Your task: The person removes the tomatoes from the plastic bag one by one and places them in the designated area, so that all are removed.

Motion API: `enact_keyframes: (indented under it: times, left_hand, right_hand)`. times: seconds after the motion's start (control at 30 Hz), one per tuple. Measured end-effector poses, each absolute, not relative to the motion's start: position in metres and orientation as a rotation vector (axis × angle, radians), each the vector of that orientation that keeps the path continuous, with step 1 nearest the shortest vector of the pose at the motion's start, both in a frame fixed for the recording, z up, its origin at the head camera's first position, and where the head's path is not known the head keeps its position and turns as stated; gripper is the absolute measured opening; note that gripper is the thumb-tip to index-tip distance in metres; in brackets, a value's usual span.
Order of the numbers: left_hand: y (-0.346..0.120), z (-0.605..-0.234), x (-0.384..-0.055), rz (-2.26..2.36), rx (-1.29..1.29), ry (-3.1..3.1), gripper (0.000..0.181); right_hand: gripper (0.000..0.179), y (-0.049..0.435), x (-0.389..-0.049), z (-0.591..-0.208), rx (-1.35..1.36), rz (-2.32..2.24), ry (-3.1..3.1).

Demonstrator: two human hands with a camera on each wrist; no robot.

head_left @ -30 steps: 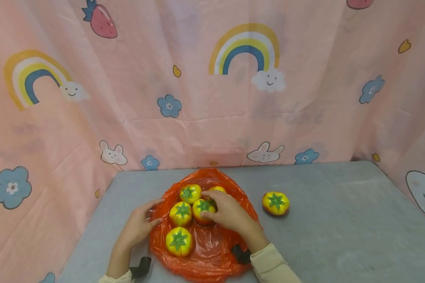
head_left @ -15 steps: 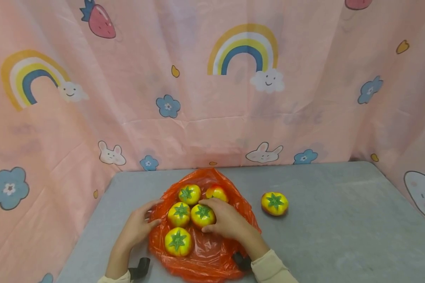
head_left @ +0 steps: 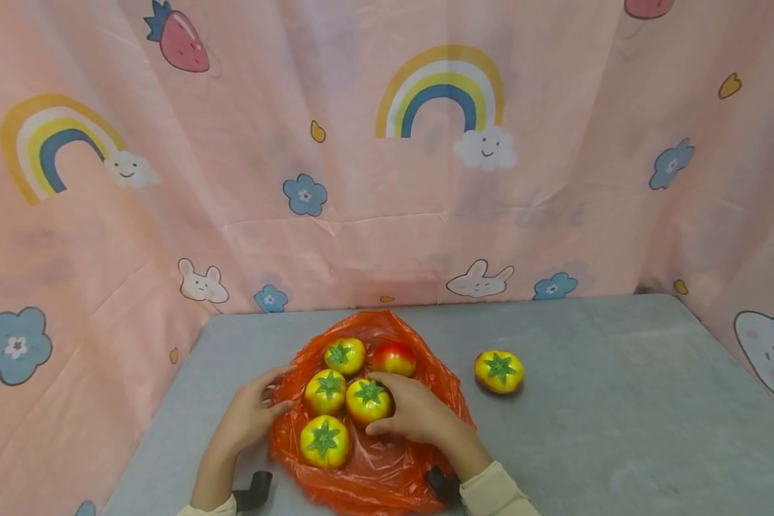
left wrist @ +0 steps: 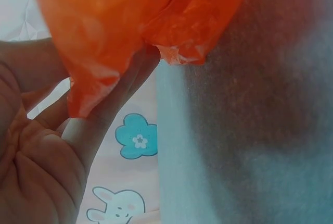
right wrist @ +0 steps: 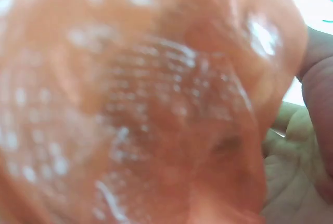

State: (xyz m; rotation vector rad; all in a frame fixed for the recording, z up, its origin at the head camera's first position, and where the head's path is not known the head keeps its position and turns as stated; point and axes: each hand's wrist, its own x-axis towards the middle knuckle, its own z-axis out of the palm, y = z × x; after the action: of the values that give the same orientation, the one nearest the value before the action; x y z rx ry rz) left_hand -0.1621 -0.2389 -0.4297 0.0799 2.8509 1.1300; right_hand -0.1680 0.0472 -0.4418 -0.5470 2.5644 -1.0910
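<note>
A thin orange-red plastic bag [head_left: 393, 466] lies spread on the table, with several shiny yellow-and-red tomatoes on it, most with a green star-shaped calyx facing up. My right hand [head_left: 419, 412] holds one tomato [head_left: 368, 401] near the bag's middle, fingers behind it and thumb in front. Behind that hand, a tomato [head_left: 395, 357] shows its red side. At the bag's left edge, my left hand [head_left: 248, 412] holds the plastic; in the left wrist view the crumpled bag [left wrist: 104, 26] passes between thumb and fingers. Blurred plastic [right wrist: 156, 120] covers much of the right wrist view.
One more tomato [head_left: 499, 371] lies on the grey table [head_left: 619, 430], right of the bag. A pink curtain [head_left: 361, 244] with rainbows, flowers and rabbits hangs behind the table. Black wrist mounts [head_left: 254, 491] sit at both wrists.
My right hand has drawn its tomato slightly towards me. The tomato behind it has turned from yellow to its red side. The left hand has stayed at the bag's edge.
</note>
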Motion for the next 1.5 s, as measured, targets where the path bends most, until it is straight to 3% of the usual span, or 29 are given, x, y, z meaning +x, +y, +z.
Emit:
enact_keyframes:
  times: [0.83, 1.5]
  left_hand:
    - [-0.239, -0.432, -0.162, 1.124, 0.070, 2.844, 0.057]
    - [-0.239, -0.431, -0.162, 1.112, 0.078, 2.851, 0.057]
  right_hand:
    - [0.076, 0.055, -0.153, -0.432, -0.561, -1.115, 2.657]
    - [0.072, 0.101, -0.121, -0.398, -0.315, -1.129, 2.738]
